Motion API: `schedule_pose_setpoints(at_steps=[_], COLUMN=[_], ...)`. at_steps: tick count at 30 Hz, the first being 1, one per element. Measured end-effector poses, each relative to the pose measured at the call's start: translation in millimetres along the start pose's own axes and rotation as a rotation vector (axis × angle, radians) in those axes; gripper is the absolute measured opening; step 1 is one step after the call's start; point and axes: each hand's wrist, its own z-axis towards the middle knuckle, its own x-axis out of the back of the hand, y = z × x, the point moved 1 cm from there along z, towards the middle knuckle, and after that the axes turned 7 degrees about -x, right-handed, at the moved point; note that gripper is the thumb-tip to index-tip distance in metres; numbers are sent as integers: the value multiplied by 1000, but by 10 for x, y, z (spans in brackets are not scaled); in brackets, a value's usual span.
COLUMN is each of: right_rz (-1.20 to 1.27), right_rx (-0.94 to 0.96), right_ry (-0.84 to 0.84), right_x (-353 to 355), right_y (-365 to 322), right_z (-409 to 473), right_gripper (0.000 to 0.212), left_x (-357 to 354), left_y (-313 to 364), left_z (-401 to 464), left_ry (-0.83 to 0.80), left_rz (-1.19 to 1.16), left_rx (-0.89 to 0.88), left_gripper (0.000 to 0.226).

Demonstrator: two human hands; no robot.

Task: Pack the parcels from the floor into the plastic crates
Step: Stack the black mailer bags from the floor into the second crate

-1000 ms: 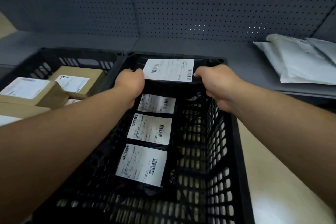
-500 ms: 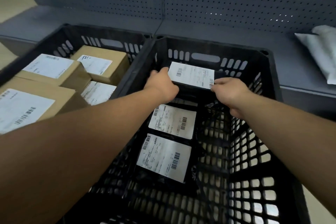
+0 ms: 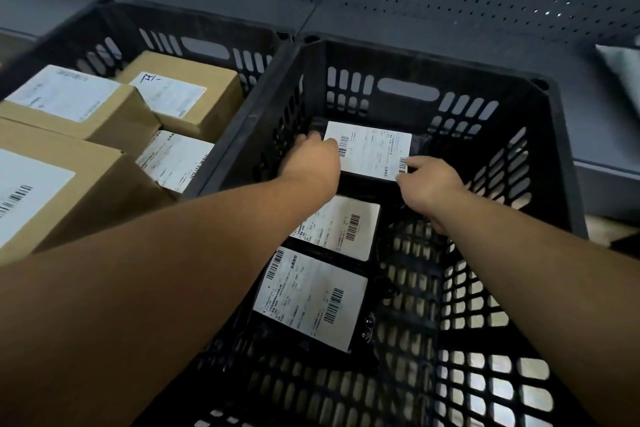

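Right-hand black plastic lattice crate (image 3: pixel 540 135): both arms reach into it. Left-hand black plastic crate (image 3: pixel 114 24) stands just beside it, rims touching, and holds brown cardboard boxes (image 3: pixel 194 94) with white labels.

Black flat parcel with a white shipping label (image 3: pixel 372 152) sits at the far end of the right crate, near its back wall, held between both hands. Whether it rests on the crate floor cannot be told.

Left hand (image 3: pixel 310 163): at the parcel's left edge, fingers curled round that edge, tips hidden behind it. Right hand (image 3: pixel 427 180): at the near right corner, fingers (image 3: pixel 412 163) bent and pinching the corner beside a barcode.

Two more black flat labelled parcels (image 3: pixel 311 298) lie in a row nearer the camera, along the crate's left side.

Writing: labels carry barcodes and small print, too blurred to read. One box label (image 3: pixel 169 94) has a handwritten mark at its top, not legible.

Pale padded mailer (image 3: pixel 623 62) on the grey shelf at far right.
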Motion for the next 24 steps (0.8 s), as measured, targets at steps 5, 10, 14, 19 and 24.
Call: schedule_pose_setpoints(at_steps=[5, 10, 14, 19, 24], right_rz=[-319, -482, -457, -500, -531], right_rx=[51, 59, 125, 309, 497], right_ry=[-57, -134, -115, 76, 262], right_x=[51, 166, 367, 829, 1249], right_y=[-89, -213, -216, -183, 30], right_z=[12, -69, -152, -329, -586], right_gripper=[42, 42, 42, 53, 55], left_x=[48, 22, 20, 95, 249], left_y=[76, 77, 91, 255, 588], left_z=[9, -38, -75, -145, -270], left_ry=[-70, -155, -235, -172, -83], left_rz=[147, 46, -104, -176, -263], left_rx=[-49, -15, 44, 49, -17], left_gripper=[47, 64, 90, 80, 65])
